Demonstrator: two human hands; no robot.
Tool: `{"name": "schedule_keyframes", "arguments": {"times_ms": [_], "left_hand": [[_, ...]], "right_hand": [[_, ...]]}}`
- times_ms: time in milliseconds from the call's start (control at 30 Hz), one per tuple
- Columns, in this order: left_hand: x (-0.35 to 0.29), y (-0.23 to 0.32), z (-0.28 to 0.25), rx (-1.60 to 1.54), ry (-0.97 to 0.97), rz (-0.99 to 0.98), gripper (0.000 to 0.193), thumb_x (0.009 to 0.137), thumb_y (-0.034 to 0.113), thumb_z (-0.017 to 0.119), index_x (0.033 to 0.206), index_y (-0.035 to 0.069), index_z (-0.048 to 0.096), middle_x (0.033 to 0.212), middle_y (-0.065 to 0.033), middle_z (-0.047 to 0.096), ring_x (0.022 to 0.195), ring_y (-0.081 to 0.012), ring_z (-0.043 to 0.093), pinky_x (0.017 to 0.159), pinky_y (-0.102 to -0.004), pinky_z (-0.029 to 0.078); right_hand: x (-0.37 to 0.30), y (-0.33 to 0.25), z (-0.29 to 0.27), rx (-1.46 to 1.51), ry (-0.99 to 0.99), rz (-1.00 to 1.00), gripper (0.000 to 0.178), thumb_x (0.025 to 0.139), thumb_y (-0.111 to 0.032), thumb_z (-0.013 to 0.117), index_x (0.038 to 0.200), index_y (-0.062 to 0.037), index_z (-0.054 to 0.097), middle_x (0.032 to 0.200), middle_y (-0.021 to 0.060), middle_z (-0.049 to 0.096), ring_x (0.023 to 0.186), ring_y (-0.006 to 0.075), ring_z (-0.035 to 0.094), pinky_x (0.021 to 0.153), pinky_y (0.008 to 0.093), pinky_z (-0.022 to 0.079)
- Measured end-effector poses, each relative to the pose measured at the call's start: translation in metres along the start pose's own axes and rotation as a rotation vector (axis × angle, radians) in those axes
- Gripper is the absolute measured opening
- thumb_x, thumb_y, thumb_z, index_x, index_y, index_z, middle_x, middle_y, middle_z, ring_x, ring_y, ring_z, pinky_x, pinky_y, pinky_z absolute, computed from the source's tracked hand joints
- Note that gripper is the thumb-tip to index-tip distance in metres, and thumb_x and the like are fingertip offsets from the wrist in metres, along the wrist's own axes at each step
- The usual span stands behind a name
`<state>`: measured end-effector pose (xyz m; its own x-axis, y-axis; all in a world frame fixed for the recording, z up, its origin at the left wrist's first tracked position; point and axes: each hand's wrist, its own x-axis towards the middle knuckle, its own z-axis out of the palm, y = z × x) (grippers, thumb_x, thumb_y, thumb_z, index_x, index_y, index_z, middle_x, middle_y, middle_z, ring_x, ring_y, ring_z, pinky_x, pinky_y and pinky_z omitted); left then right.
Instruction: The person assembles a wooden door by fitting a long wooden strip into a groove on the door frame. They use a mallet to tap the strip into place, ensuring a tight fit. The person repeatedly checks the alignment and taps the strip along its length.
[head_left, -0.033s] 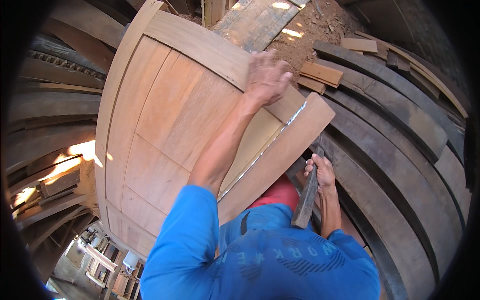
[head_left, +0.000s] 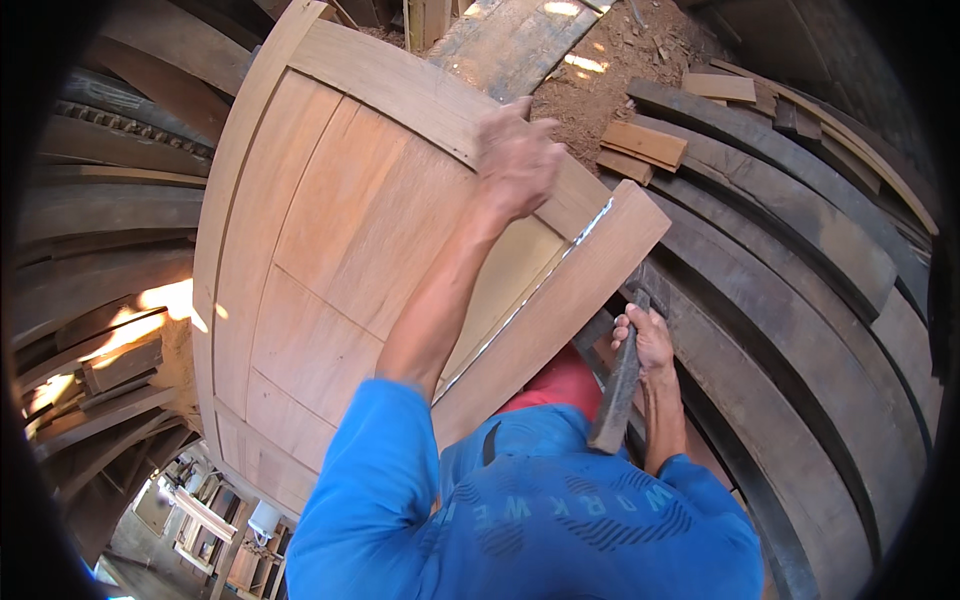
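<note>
A large panelled wooden door [head_left: 345, 215] lies tilted in front of me. Along its right side runs a loose-looking edge board [head_left: 560, 300], with a thin gap beside it showing a white, glue-like line. My left hand [head_left: 515, 165], blurred, is over the door's upper rail [head_left: 400, 85]; its fingers look apart and I see nothing in them. Whether it touches the rail I cannot tell. Below the edge board's right end, my right hand [head_left: 645, 340] is closed around a dark wooden bar [head_left: 617, 390], which slants down toward my body.
Long dark planks [head_left: 770, 310] are stacked to the right, with short light offcuts [head_left: 645, 145] on them. More stacked boards [head_left: 110, 215] stand at the left. Sawdust [head_left: 590, 105] covers ground beyond the door. A white bucket-like container [head_left: 264, 520] is at lower left.
My left hand has shifted a little left and toward me over the rail. The dark bar's lower end has moved slightly right, still in my right hand.
</note>
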<state>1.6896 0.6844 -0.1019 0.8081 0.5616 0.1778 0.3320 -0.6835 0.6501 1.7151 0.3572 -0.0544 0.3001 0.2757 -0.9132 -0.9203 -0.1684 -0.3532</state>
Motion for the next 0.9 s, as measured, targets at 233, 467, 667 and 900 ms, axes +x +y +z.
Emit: {"name": "schedule_keyframes", "arguments": {"times_ms": [233, 467, 667, 900], "left_hand": [[-0.252, -0.069, -0.093, 0.379, -0.004, -0.614, 0.057, 0.092, 0.03, 0.053, 0.141, 0.005, 0.04, 0.154, -0.0292, 0.02, 0.138, -0.047, 0.022, 0.111, -0.0592, 0.019], [-0.42, -0.078, -0.146, 0.564, -0.097, -0.578, 0.072, 0.091, 0.033, 0.055, 0.149, 0.004, 0.025, 0.156, -0.0333, 0.011, 0.142, -0.0505, 0.013, 0.114, -0.0623, 0.011], [-0.438, -0.082, -0.155, 0.485, -0.047, -0.465, 0.075, 0.09, 0.037, 0.056, 0.15, 0.005, 0.025, 0.156, -0.0335, 0.012, 0.143, -0.0498, 0.012, 0.115, -0.0641, 0.008], [-0.445, -0.093, -0.163, 0.428, -0.006, -0.345, 0.072, 0.091, 0.038, 0.055, 0.15, 0.006, 0.029, 0.156, -0.0309, 0.015, 0.143, -0.0474, 0.013, 0.116, -0.0612, 0.01]], "right_hand": [[-0.004, 0.019, -0.021, 0.084, -0.068, 0.015, 0.016, 0.096, -0.022, 0.06, 0.096, -0.0074, 0.054, 0.078, 0.0037, 0.059, 0.061, 0.0122, 0.059, 0.052, 0.0282, 0.053], [-0.039, 0.105, -0.083, 0.069, -0.025, 0.05, 0.024, 0.098, -0.03, 0.057, 0.09, -0.0069, 0.057, 0.081, 0.0033, 0.058, 0.063, 0.0121, 0.058, 0.055, 0.0291, 0.052], [-0.08, 0.219, -0.117, 0.046, 0.113, 0.122, 0.023, 0.096, -0.027, 0.058, 0.085, -0.0081, 0.055, 0.072, 0.0036, 0.057, 0.06, 0.0136, 0.058, 0.054, 0.0306, 0.053], [-0.083, 0.273, 0.0, -0.003, -0.124, 0.183, 0.017, 0.092, -0.017, 0.063, 0.081, -0.0064, 0.058, 0.066, 0.0027, 0.058, 0.055, 0.0159, 0.058, 0.05, 0.0344, 0.052]]}}
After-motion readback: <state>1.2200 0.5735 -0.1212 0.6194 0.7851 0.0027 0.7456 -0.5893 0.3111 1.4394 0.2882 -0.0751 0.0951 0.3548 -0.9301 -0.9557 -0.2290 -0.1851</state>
